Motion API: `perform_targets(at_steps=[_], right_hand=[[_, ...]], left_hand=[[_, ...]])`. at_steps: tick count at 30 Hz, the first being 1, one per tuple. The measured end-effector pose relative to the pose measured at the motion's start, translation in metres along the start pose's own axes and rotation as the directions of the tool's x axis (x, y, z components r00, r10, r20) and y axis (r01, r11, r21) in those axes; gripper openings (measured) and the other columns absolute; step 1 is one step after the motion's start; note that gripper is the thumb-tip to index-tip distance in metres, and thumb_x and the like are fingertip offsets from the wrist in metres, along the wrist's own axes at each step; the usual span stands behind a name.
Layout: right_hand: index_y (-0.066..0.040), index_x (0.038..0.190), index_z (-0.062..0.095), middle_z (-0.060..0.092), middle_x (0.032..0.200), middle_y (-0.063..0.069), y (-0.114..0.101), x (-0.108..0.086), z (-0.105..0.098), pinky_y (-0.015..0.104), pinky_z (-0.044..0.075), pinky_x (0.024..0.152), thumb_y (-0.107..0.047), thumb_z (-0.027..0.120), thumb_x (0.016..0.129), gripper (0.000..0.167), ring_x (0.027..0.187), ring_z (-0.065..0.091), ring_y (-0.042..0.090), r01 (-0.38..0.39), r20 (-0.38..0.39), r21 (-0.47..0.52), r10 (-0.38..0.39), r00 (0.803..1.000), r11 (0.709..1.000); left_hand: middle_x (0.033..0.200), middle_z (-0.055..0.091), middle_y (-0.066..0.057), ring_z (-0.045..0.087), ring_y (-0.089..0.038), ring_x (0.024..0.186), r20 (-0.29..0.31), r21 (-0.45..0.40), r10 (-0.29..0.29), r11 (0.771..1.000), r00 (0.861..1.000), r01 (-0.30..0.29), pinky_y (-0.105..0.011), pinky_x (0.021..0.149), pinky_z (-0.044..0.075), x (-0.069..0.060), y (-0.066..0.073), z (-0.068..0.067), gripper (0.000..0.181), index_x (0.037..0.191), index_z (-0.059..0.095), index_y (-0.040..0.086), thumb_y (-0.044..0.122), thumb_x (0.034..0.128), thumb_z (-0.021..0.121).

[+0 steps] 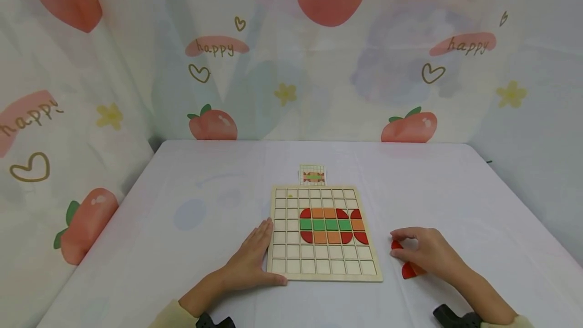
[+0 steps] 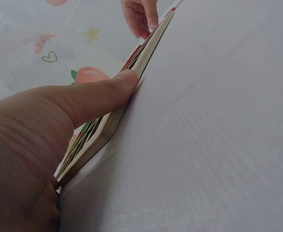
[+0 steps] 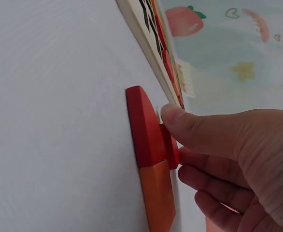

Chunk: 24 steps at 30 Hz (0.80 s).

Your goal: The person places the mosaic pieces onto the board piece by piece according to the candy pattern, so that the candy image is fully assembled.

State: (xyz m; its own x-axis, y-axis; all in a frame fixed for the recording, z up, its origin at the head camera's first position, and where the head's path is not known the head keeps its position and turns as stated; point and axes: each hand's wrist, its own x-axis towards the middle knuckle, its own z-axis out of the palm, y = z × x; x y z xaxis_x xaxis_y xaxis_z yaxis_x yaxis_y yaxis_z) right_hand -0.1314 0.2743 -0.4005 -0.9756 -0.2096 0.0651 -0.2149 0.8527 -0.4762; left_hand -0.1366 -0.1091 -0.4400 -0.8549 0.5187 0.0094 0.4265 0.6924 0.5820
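Observation:
A wooden grid board [image 1: 325, 263] lies flat on the table, with red, orange and green pieces set in its middle and right cells. My left hand [image 1: 249, 259] rests on its near left corner, fingers along the left side and thumb on the front edge [image 2: 116, 116]. Right of the board, my right hand [image 1: 428, 252] is at a red rounded piece [image 3: 170, 147]; its fingertips seem to touch that piece, with the thumb apart above it. Beside it lie another red piece [image 3: 144, 128] and an orange piece [image 3: 157, 195], partly under the hand in the head view.
A small pattern card [image 1: 313, 174] stands at the board's far edge, showing a similar coloured figure. White cloth covers the table [image 1: 218, 181]. A printed curtain [image 1: 291, 54] hangs behind and at the sides. Black wrist straps show at the bottom of the head view.

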Motion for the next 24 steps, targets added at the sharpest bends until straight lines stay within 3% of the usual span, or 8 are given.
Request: perform_targets(at_steps=[11,17,24], right_hand=[[-0.001,0.090,0.072,0.065,0.075,-0.002,0.0073,0.0038,0.0049,0.044,0.051,0.072,-0.026,0.079,0.071,0.032,0.073,0.055,0.018,-0.031,-0.078,-0.114,0.022,0.997,0.993],[0.000,0.087,0.071,0.065,0.075,0.001,0.0098,0.0029,0.0060,0.046,0.050,0.070,-0.025,0.077,0.074,0.029,0.071,0.055,0.020,-0.053,-0.080,-0.149,0.041,0.996,0.987],[-0.001,0.087,0.071,0.065,0.074,0.001,0.0101,0.0021,0.0057,0.039,0.051,0.064,-0.022,0.076,0.075,0.024,0.068,0.052,0.018,-0.078,-0.091,-0.156,0.065,0.994,0.985]], left_hand=[[0.153,0.005,-0.011,0.001,-0.020,0.138,-0.003,-0.007,-0.001,1.000,1.000,0.001,-0.043,0.109,0.008,-0.0001,-0.0018,0.0017,0.124,0.146,0.005,0.000,0.071,0.0640,0.065],[0.153,0.005,-0.011,0.001,-0.020,0.138,-0.001,-0.008,-0.001,1.000,1.000,0.001,-0.043,0.109,0.008,-0.0002,-0.0013,0.0018,0.124,0.146,0.006,0.000,0.071,0.0639,0.065],[0.152,0.006,-0.012,0.002,-0.021,0.138,-0.002,0.003,-0.003,1.000,1.000,0.003,-0.042,0.109,0.008,-0.0003,-0.0008,0.0012,0.124,0.146,0.006,-0.001,0.071,0.0636,0.065]])
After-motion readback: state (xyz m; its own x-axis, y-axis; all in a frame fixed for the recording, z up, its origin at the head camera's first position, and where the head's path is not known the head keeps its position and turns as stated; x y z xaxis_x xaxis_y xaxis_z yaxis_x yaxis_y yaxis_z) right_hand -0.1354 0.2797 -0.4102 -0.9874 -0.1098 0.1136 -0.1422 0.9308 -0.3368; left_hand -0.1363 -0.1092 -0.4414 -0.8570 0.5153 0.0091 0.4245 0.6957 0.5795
